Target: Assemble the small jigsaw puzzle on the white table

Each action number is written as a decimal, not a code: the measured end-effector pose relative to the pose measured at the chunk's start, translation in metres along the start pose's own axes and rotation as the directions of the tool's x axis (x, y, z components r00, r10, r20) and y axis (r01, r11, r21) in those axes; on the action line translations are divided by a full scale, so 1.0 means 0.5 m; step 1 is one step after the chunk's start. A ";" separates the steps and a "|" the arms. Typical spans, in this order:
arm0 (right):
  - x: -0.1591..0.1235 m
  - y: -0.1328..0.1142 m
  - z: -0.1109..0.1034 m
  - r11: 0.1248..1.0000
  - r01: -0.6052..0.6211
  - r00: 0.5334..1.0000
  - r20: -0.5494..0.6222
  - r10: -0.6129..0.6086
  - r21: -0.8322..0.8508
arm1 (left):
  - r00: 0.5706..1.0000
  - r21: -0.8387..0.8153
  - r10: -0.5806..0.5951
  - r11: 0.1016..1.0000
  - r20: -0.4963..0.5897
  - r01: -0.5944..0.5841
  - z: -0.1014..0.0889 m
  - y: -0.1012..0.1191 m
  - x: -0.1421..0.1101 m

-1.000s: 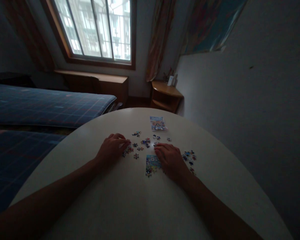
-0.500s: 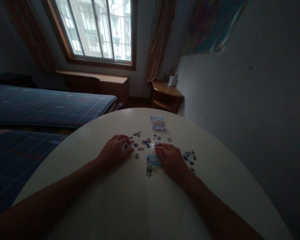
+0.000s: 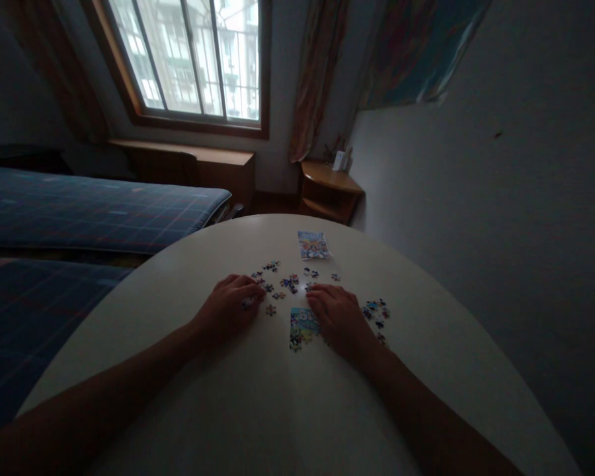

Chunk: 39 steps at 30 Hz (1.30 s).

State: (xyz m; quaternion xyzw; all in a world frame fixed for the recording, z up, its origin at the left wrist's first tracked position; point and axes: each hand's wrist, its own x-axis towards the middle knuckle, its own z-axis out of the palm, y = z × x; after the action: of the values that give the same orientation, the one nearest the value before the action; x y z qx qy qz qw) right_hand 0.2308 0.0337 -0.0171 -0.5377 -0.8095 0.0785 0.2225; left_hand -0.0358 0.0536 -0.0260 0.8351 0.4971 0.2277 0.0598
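Note:
My left hand [image 3: 231,304] is low over the table at the left of the loose jigsaw pieces. Its fingers are curled toward the thumb around a small puzzle piece [image 3: 248,302], which is partly hidden. Just past those fingertips lie a single puzzle piece [image 3: 270,309] and a cluster of puzzle pieces [image 3: 290,283]. My right hand [image 3: 338,317] rests with fingers stretched forward, covering the right part of a partly joined puzzle [image 3: 302,324]. By its fingertips is another puzzle piece [image 3: 309,286]; I see no piece gripped there.
The round white table [image 3: 248,396] carries a small picture card [image 3: 313,244] at the back and more puzzle pieces [image 3: 375,309] beyond my right wrist. A bed with a plaid mattress [image 3: 94,205] stands to the left, a wooden corner shelf [image 3: 332,178] behind.
My left hand has shifted slightly toward me and its fingers have drawn in, with the piece beside them moving nearer. My right hand has stayed in place.

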 end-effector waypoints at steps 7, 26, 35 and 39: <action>0.000 0.001 0.002 1.000 0.016 1.000 -0.019 -0.016 -0.007 | 0.999 0.026 -0.045 0.999 -0.005 0.045 -0.002 0.008 -0.003; 0.001 -0.001 0.000 1.000 0.006 1.000 -0.004 -0.006 -0.006 | 0.995 -0.009 0.014 1.000 0.101 -0.013 -0.033 0.028 -0.026; -0.001 0.001 -0.001 1.000 0.009 1.000 -0.012 -0.009 -0.004 | 0.996 -0.095 -0.036 0.995 0.087 0.044 -0.010 0.000 -0.008; -0.002 -0.002 -0.003 1.000 0.009 1.000 -0.010 -0.009 0.005 | 0.993 -0.129 -0.010 0.991 0.116 0.025 -0.010 -0.003 -0.011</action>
State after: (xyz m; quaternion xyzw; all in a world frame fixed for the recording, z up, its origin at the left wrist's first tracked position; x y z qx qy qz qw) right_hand 0.2311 0.0323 -0.0156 -0.5337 -0.8106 0.0768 0.2284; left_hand -0.0414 0.0491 -0.0239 0.8367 0.4842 0.2107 0.1450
